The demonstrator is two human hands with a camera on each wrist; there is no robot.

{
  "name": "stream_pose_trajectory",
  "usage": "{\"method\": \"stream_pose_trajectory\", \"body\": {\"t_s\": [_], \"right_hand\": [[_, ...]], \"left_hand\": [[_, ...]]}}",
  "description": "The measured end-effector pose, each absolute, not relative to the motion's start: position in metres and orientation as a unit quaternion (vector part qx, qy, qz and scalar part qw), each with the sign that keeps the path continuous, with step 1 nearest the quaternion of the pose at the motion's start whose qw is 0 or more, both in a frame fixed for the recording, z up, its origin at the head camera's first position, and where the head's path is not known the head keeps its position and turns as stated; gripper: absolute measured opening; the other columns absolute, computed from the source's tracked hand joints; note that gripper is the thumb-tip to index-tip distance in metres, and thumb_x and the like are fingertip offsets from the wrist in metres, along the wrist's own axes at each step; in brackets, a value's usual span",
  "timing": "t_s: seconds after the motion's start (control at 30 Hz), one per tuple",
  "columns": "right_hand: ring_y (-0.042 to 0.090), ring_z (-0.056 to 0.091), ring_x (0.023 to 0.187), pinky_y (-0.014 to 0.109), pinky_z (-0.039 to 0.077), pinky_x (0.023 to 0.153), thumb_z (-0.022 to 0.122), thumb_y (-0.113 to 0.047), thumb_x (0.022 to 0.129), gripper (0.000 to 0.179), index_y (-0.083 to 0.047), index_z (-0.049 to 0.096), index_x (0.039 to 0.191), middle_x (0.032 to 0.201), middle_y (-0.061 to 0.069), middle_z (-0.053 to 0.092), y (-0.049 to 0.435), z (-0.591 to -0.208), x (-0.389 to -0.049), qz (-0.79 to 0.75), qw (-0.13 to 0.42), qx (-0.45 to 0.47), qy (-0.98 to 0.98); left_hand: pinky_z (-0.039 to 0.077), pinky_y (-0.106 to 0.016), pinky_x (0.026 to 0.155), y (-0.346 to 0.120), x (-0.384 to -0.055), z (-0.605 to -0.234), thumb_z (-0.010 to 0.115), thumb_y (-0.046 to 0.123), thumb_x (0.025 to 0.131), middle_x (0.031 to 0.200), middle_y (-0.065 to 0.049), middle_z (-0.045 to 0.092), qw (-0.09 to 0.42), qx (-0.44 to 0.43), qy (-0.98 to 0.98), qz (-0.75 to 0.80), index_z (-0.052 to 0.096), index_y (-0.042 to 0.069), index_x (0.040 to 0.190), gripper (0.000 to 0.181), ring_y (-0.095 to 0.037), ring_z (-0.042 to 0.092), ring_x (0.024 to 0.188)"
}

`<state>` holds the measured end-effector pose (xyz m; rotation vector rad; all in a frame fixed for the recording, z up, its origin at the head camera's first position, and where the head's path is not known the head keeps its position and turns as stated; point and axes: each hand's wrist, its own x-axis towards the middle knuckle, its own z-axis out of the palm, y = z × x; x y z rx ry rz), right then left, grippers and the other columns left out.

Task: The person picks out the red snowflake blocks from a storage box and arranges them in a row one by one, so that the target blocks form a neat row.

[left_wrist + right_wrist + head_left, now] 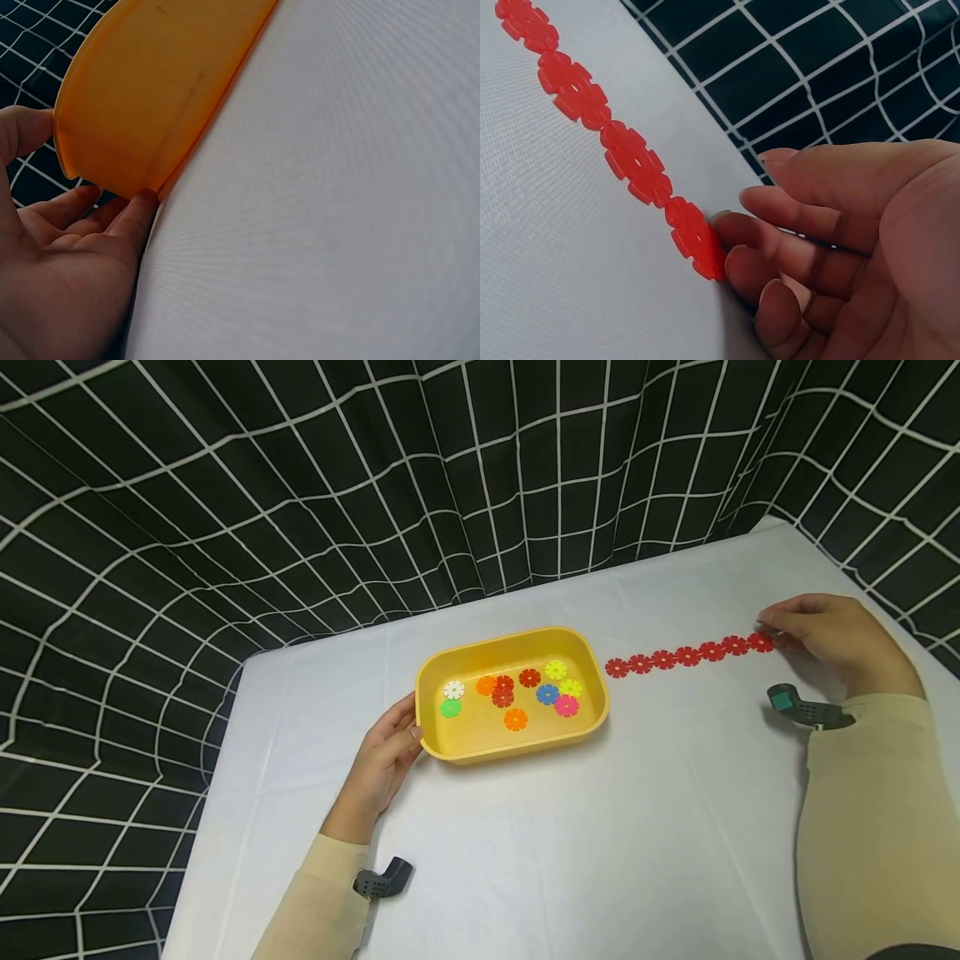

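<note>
The left hand [382, 756] grips the nearest end of the tray [480, 737], thumb at the rim; its wrist view shows just the outer wall, cut off above. Inside, beyond that grip, loose discs [515, 719] partly overlap. The right hand [832, 631] has thumb and fingers apart, bent fingertips [751, 274] partly hiding the nearest link of the red chain [687, 656], which runs from them towards the tray.

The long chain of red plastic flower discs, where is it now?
In the head view, the red chain lies on the white cloth, right of the yellow rectangular plastic tray, its right end at the right hand.
</note>
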<state>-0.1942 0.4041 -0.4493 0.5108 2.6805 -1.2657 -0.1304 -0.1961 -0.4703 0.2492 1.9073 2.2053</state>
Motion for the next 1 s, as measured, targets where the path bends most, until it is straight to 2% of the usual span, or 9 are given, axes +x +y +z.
{"method": "stream_pose_trajectory", "body": {"t_s": [0.07, 0.2, 0.3, 0.4, 0.47, 0.63, 0.73, 0.83, 1.0], "right_hand": [[0.044, 0.058, 0.115, 0.04, 0.052, 0.084, 0.053, -0.06, 0.109, 0.076, 0.004, 0.055, 0.15, 0.139, 0.032, 0.058, 0.404, -0.449, -0.194, -0.421, 0.067, 0.165, 0.889], [0.04, 0.059, 0.114, 0.037, 0.054, 0.081, 0.054, -0.062, 0.108, 0.077, 0.002, 0.056, 0.151, 0.14, 0.029, 0.059, 0.402, -0.448, -0.194, -0.425, 0.065, 0.166, 0.888], [0.037, 0.062, 0.113, 0.05, 0.058, 0.092, 0.055, -0.063, 0.107, 0.077, -0.001, 0.055, 0.153, 0.139, 0.025, 0.062, 0.401, -0.445, -0.194, -0.437, 0.066, 0.165, 0.882], [0.03, 0.065, 0.111, 0.067, 0.047, 0.106, 0.056, -0.064, 0.106, 0.075, -0.006, 0.055, 0.154, 0.137, 0.017, 0.065, 0.4, -0.44, -0.195, -0.455, 0.069, 0.157, 0.874], [0.028, 0.064, 0.115, 0.07, 0.043, 0.109, 0.056, -0.064, 0.106, 0.073, -0.011, 0.055, 0.156, 0.14, 0.013, 0.063, 0.396, -0.435, -0.195, -0.469, 0.072, 0.152, 0.867], [0.024, 0.059, 0.12, 0.04, 0.054, 0.095, 0.063, -0.06, 0.105, 0.06, -0.025, 0.059, 0.154, 0.144, 0.004, 0.06, 0.378, -0.415, -0.197, -0.533, 0.062, 0.133, 0.833], [0.018, 0.061, 0.116, 0.022, 0.056, 0.084, 0.068, -0.055, 0.104, 0.054, -0.026, 0.061, 0.15, 0.136, -0.002, 0.064, 0.363, -0.404, -0.201, -0.578, 0.043, 0.1, 0.809], [0.019, 0.064, 0.115, 0.018, 0.058, 0.082, 0.068, -0.05, 0.106, 0.05, -0.023, 0.062, 0.149, 0.133, -0.001, 0.064, 0.346, -0.395, -0.203, -0.609, 0.023, 0.06, 0.79], [0.022, 0.067, 0.114, 0.019, 0.06, 0.085, 0.064, -0.045, 0.11, 0.047, -0.017, 0.063, 0.149, 0.135, 0.006, 0.065, 0.315, -0.387, -0.207, -0.633, 0.001, 0.006, 0.774]], "left_hand": [[0.044, -0.038, 0.119, -0.196, -0.13, -0.471, 0.052, 0.001, 0.106, 0.17, -0.016, 0.039, 0.107, 0.086, 0.649, 0.749, 0.035, -0.003, 0.167, 0.063, -0.028, 0.041, 0.154], [0.043, -0.038, 0.119, -0.197, -0.131, -0.471, 0.052, 0.001, 0.106, 0.17, -0.016, 0.039, 0.108, 0.087, 0.649, 0.748, 0.035, -0.003, 0.167, 0.063, -0.028, 0.041, 0.154], [0.043, -0.038, 0.119, -0.197, -0.131, -0.471, 0.052, 0.002, 0.106, 0.17, -0.016, 0.039, 0.109, 0.088, 0.648, 0.749, 0.035, -0.003, 0.167, 0.063, -0.028, 0.041, 0.154], [0.043, -0.038, 0.119, -0.196, -0.131, -0.471, 0.052, 0.002, 0.106, 0.17, -0.016, 0.039, 0.109, 0.088, 0.648, 0.749, 0.035, -0.003, 0.167, 0.064, -0.027, 0.041, 0.154], [0.043, -0.038, 0.119, -0.196, -0.131, -0.47, 0.052, 0.002, 0.106, 0.17, -0.016, 0.038, 0.109, 0.086, 0.648, 0.749, 0.034, -0.003, 0.167, 0.064, -0.027, 0.041, 0.154], [0.043, -0.038, 0.119, -0.196, -0.131, -0.47, 0.052, 0.002, 0.106, 0.17, -0.016, 0.038, 0.109, 0.082, 0.65, 0.748, 0.033, -0.003, 0.168, 0.065, -0.027, 0.041, 0.154], [0.043, -0.038, 0.119, -0.196, -0.131, -0.47, 0.052, 0.002, 0.106, 0.17, -0.016, 0.038, 0.108, 0.083, 0.65, 0.748, 0.034, -0.003, 0.167, 0.065, -0.027, 0.041, 0.154], [0.043, -0.037, 0.119, -0.196, -0.131, -0.471, 0.052, 0.002, 0.106, 0.17, -0.016, 0.039, 0.106, 0.085, 0.651, 0.747, 0.034, -0.004, 0.167, 0.064, -0.027, 0.041, 0.154], [0.043, -0.038, 0.119, -0.196, -0.131, -0.471, 0.053, 0.003, 0.106, 0.17, -0.015, 0.039, 0.106, 0.085, 0.652, 0.746, 0.034, -0.004, 0.167, 0.064, -0.027, 0.041, 0.154]]}}
